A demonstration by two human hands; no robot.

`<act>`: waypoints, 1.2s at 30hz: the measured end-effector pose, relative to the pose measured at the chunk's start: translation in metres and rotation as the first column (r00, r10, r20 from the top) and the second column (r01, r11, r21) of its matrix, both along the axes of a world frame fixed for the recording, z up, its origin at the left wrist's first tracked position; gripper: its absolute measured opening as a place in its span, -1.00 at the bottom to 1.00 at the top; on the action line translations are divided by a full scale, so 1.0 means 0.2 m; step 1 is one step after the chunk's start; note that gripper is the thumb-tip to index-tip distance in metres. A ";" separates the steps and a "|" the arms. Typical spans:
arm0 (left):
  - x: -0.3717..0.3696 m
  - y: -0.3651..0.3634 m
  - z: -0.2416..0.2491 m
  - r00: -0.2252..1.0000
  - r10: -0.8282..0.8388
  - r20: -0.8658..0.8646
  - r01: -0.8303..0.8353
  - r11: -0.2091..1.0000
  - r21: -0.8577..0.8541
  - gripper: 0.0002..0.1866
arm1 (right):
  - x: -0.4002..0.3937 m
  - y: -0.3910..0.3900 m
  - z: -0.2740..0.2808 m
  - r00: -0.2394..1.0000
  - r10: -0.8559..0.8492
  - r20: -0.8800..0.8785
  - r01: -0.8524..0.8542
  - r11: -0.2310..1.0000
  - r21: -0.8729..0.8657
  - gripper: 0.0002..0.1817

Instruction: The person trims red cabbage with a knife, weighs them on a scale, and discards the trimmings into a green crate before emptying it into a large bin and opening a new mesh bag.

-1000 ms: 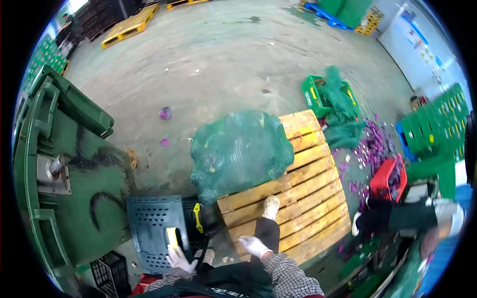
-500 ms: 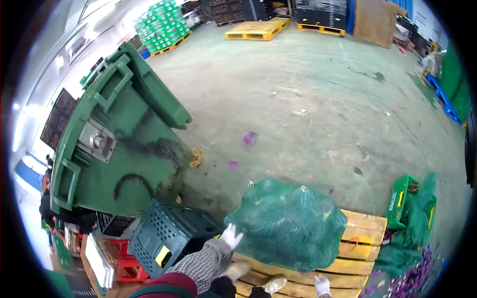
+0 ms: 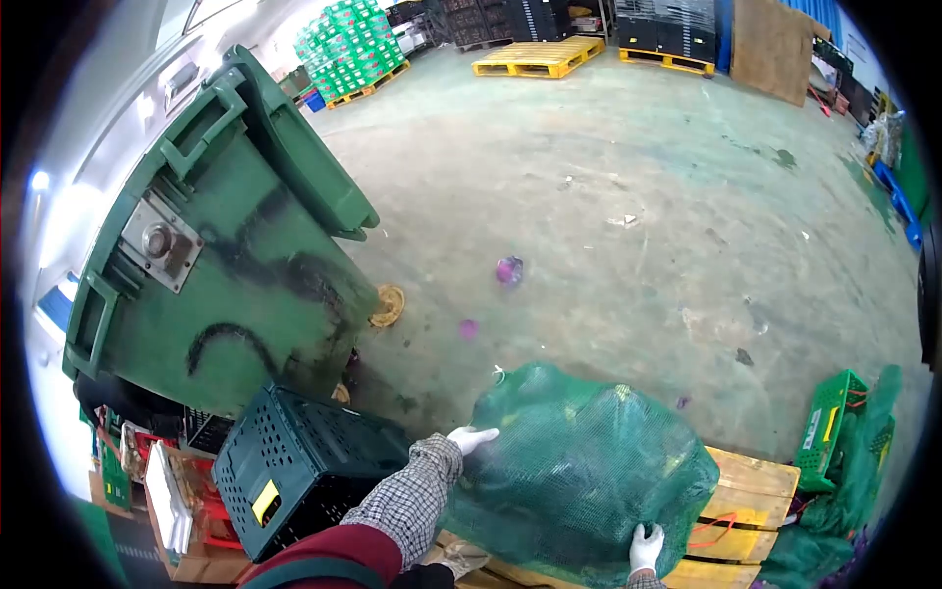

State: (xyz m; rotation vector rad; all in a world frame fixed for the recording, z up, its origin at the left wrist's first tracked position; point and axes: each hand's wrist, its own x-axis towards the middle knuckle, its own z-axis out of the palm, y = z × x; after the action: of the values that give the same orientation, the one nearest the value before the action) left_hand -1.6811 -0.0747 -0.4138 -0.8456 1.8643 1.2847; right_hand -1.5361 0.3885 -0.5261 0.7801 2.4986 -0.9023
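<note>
A bulging green mesh sack (image 3: 589, 471) lies on a wooden pallet (image 3: 751, 491), its round contents blurred by the netting. My left hand (image 3: 473, 438), in a white glove, touches the sack's upper left side with fingers stretched out. At the sack's near right edge is my right hand (image 3: 646, 550), also gloved in white. Its fingers look short and curled against the netting, with part of the grip hidden.
A large green wheeled bin (image 3: 245, 265) stands at left, with a dark perforated crate (image 3: 304, 461) before it. At right are a green crate (image 3: 824, 432) and loose green netting (image 3: 863, 471). Purple scraps (image 3: 509, 271) dot the floor; a yellow pallet (image 3: 540, 59) lies farther off.
My right hand has moved up from beside the sack onto its near edge. My left hand has shifted slightly up and right against the sack. The camera view has moved too.
</note>
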 end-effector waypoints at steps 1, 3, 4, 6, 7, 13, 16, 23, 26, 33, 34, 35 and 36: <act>-0.01 -0.03 -0.05 0.998 -0.051 0.035 0.055 0.992 -0.110 -0.11 | 0.00 -0.01 -0.02 0.999 0.040 -0.019 -0.039 0.998 0.047 -0.37; -0.04 -0.07 -0.10 0.991 -0.117 0.071 0.132 0.959 -0.252 -0.08 | 0.05 0.03 -0.29 0.961 -0.140 -0.240 0.125 0.989 -0.074 -0.48; -0.04 -0.10 -0.18 0.985 -0.152 0.078 0.169 0.934 -0.316 -0.06 | 0.05 0.03 -0.24 0.947 -0.227 -0.227 0.192 0.967 -0.165 -0.48; -0.01 -0.12 -0.21 0.972 -0.214 0.093 0.233 0.910 -0.342 -0.11 | -0.01 -0.02 0.07 0.904 -0.390 -0.177 0.314 0.884 -0.347 -0.48; 0.00 -0.11 -0.21 0.967 -0.231 0.104 0.253 0.896 -0.365 -0.15 | -0.03 -0.02 0.25 0.937 -0.328 -0.121 0.279 0.910 -0.306 -0.49; -0.01 0.02 -0.10 0.907 -0.401 0.126 0.412 0.788 -0.457 -0.41 | 0.04 -0.05 0.71 0.880 -0.475 -0.020 0.409 0.778 -0.476 -0.41; 0.02 0.02 -0.11 0.903 -0.424 0.073 0.410 0.796 -0.446 -0.44 | 0.15 -0.08 0.93 0.915 -0.403 0.005 0.342 0.769 -0.541 -0.45; 0.42 -0.08 0.19 0.903 -0.399 -0.160 0.313 0.865 -0.393 -0.62 | 0.76 -0.21 0.93 0.920 -0.381 0.091 0.372 0.778 -0.507 -0.85; 0.58 -0.10 0.21 0.794 -0.553 -0.252 0.393 0.784 -0.481 -0.67 | 0.96 -0.22 0.82 0.880 -0.433 0.196 0.472 0.751 -0.461 -0.80; 0.39 0.11 -0.09 0.833 0.173 -0.525 -0.224 0.974 -0.035 -0.73 | 1.08 -0.18 0.66 0.933 -0.331 0.139 0.359 0.858 -0.368 -0.76; 0.36 0.15 -0.09 0.833 0.020 -0.552 -0.141 0.974 -0.177 -0.69 | 1.10 -0.17 0.63 0.931 -0.346 0.116 0.363 0.848 -0.386 -0.75; 0.35 0.09 -0.13 0.865 -0.103 -0.491 0.003 0.980 -0.201 -0.68 | 1.06 -0.17 0.65 0.945 -0.269 0.186 0.313 0.909 -0.274 -0.71; 0.37 0.05 -0.14 0.937 -0.025 -0.347 -0.011 0.995 -0.101 -0.67 | 1.03 -0.16 0.67 0.942 -0.213 0.261 0.261 0.951 -0.168 -0.66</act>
State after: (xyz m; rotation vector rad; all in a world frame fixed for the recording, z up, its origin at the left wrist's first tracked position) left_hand -1.6079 -0.0654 -0.4411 -0.6938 2.2240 1.4166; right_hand -1.3309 0.3557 -0.3918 1.0697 2.0967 -1.0522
